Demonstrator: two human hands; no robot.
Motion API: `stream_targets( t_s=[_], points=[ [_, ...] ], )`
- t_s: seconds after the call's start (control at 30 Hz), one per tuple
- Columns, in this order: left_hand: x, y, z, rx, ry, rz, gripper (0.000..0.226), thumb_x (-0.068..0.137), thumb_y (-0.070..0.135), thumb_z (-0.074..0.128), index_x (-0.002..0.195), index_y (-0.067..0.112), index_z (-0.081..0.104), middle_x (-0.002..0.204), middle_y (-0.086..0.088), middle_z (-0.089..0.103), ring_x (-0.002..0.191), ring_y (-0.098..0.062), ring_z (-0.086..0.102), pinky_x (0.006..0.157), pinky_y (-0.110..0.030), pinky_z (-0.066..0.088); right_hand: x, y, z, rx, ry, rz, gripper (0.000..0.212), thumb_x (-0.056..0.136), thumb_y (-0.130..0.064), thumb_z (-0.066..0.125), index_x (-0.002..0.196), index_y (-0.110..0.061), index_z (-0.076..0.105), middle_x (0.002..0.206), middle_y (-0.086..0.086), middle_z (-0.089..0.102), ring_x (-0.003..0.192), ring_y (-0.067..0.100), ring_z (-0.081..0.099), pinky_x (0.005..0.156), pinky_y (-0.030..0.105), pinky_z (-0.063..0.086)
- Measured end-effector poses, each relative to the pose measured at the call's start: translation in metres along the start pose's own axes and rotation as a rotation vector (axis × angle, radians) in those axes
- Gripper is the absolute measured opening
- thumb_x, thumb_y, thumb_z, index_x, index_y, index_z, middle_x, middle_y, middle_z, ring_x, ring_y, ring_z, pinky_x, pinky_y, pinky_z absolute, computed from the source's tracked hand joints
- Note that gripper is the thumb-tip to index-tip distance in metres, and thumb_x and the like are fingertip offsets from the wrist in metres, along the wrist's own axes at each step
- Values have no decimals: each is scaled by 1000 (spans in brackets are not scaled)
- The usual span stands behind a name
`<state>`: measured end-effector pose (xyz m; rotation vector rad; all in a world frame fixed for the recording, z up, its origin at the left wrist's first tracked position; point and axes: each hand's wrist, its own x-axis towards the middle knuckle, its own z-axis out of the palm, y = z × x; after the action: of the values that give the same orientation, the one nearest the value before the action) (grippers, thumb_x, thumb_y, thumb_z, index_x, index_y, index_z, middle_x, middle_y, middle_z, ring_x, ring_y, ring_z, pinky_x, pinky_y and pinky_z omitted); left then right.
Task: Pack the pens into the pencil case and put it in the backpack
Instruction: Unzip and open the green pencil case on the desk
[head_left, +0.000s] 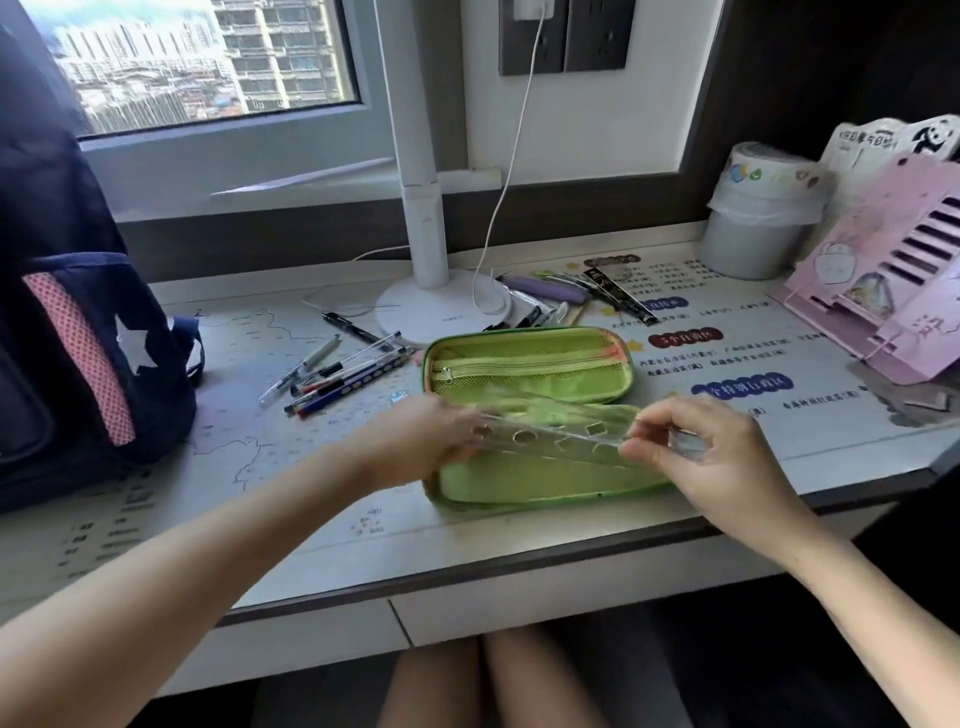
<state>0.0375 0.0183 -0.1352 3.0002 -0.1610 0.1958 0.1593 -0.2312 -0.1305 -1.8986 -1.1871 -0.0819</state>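
Observation:
A green pencil case lies unzipped and spread flat on the desk, its mesh zip pocket facing up. Over its near half, my left hand and my right hand each grip one end of a clear plastic stencil ruler with cut-out shapes. Several pens lie loose to the left of the case. More pens and a purple tool lie behind it by the lamp base. The dark blue backpack with a white star stands upright at the desk's left end.
A white desk lamp stands behind the case, with a white cable hanging from a wall socket. At the right are a small lined bin and a pink book stand. The printed desk mat reaches the front edge.

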Motion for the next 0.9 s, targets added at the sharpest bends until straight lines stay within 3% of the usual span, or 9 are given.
stream_targets(
  t_s=[0.07,0.13,0.2,0.33,0.43,0.53,0.63,0.73,0.9],
  points=[
    [5,-3,0,-320,43,-272,24,90,7,51,112,1,59,95,-4,62,89,-27,64,84,-42,52,5,-2,-1,19,-42,-11,13,68,-39,67,74,-27,66,79,-12,66,77,5,55,72,14,39],
    [11,-10,2,-612,113,-458,21,91,18,52,102,2,61,88,-6,63,80,-29,61,72,-40,51,15,-2,1,-110,-101,-89,13,69,-35,70,73,-23,67,65,-15,63,70,4,53,71,15,38],
    [16,-14,2,-855,120,-606,32,88,31,57,107,6,62,88,-2,64,74,-16,58,62,-22,45,26,1,9,-259,-150,-173,13,69,-30,75,73,-20,68,66,-18,59,62,-1,50,72,15,34],
    [21,-19,2,-1017,112,-695,18,87,31,60,89,15,65,78,1,63,66,-14,56,48,-18,38,41,0,20,-170,-422,-21,6,79,-27,70,77,-28,64,71,-16,63,69,-3,55,71,12,34],
    [22,-21,1,-1038,98,-691,12,87,31,60,82,21,64,76,1,66,65,-15,58,44,-19,31,48,1,22,-176,-608,93,13,89,-29,58,77,-30,64,75,-11,67,72,10,61,69,25,47],
    [22,-25,1,-1042,90,-674,14,87,32,60,80,21,64,71,3,65,58,-11,57,47,-25,26,54,3,21,-290,-442,-29,18,89,-31,55,82,-23,69,84,-12,65,85,13,54,85,29,36],
    [23,-26,2,-1033,97,-656,15,88,31,60,78,21,64,64,5,61,50,-7,52,46,-24,25,57,4,20,-339,-237,-142,15,87,-28,60,79,-20,70,78,-13,57,81,14,48,79,31,32],
    [23,-26,2,-1071,105,-653,15,88,31,60,79,20,64,72,-1,66,64,-17,59,50,-26,25,54,8,30,-523,-113,-289,11,80,-24,68,73,-17,71,69,-5,60,71,19,49,71,35,39],
    [20,-25,1,-1093,96,-626,20,88,31,60,70,24,64,67,5,67,60,-14,59,50,-27,23,36,17,50,-567,-230,-403,4,73,-26,74,73,-22,74,66,-6,62,64,18,53,59,29,44]
  ],
)
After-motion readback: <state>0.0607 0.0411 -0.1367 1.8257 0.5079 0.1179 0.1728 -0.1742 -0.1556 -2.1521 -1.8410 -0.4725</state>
